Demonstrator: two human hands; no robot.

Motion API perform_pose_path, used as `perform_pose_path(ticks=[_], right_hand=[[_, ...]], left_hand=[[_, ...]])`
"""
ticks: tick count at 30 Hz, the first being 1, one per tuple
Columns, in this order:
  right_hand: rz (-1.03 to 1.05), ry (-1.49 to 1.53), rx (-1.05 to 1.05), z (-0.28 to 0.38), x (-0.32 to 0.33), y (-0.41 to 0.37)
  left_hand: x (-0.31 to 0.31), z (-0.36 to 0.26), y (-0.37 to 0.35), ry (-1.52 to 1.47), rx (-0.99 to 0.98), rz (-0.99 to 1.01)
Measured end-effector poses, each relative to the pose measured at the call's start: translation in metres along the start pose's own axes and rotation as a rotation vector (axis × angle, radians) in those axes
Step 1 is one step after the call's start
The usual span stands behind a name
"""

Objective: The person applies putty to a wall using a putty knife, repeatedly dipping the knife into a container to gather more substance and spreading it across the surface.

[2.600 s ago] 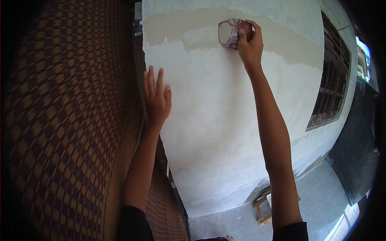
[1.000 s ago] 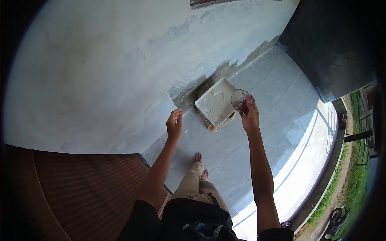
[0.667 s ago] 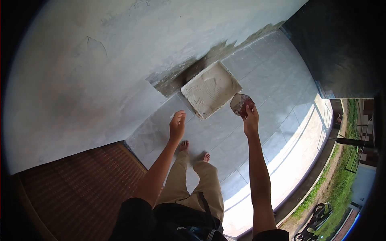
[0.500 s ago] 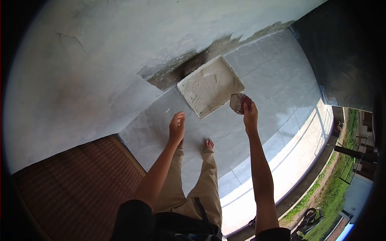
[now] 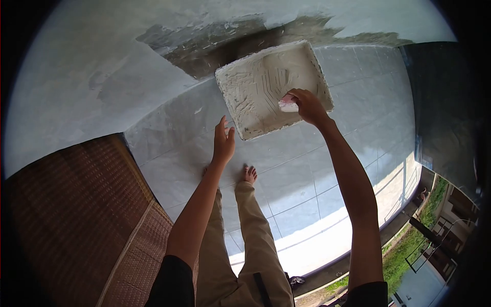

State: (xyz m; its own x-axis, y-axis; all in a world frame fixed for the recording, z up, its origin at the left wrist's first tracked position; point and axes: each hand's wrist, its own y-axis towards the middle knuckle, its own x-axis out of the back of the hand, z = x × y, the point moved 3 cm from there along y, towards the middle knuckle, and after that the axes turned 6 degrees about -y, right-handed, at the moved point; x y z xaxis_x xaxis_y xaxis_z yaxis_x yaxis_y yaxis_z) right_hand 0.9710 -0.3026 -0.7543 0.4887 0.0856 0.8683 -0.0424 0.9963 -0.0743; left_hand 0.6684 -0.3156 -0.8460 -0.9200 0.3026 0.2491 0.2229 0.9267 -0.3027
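Scraper (image 5: 288,105) gripped in right hand (image 5: 310,108), fingers bent round it, low over paste (image 5: 254,97) in the tray (image 5: 266,134); contact unclear. Left hand (image 5: 223,145) loosely curled, looks empty, just beside the tray. Tray's near the wall (image 5: 76,97). I'd hold the edge level, press lightly, load evenly.

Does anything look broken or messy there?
Yes: low on the wall, behind the tray, there's a dark, rough patch with jagged edges. It looks odd because the wall around it is mostly pale. It may be damaged or just unfinished; I can't tell which.
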Motion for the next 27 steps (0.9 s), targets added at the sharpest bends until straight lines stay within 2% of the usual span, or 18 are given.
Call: perform_pose_path(ticks=[6, 9, 15, 19, 24, 27], right_hand=[[0.175, 0.028, 0.004, -0.017, -0.025, 0.019], [0.190, 0.013, -0.001, -0.023, -0.028, 0.023], [0.298, 0.012, 0.035, -0.026, -0.034, 0.029], [0.346, -0.019, 0.008, -0.027, -0.036, 0.034], [0.426, 0.136, -0.152, -0.030, -0.042, 0.026], [0.425, 0.104, -0.063, -0.029, -0.044, 0.024]], left_hand=[[-0.016, 0.023, 0.005, -0.021, -0.128, -0.026], [-0.023, 0.029, 0.007, -0.166, -0.031, 0.005], [-0.023, 0.011, 0.003, -0.218, 0.043, -0.036], [-0.026, 0.021, 0.005, -0.178, -0.029, -0.063], [-0.028, 0.023, 0.006, -0.194, -0.037, -0.100], [-0.028, 0.023, 0.005, -0.178, 0.004, -0.102]])
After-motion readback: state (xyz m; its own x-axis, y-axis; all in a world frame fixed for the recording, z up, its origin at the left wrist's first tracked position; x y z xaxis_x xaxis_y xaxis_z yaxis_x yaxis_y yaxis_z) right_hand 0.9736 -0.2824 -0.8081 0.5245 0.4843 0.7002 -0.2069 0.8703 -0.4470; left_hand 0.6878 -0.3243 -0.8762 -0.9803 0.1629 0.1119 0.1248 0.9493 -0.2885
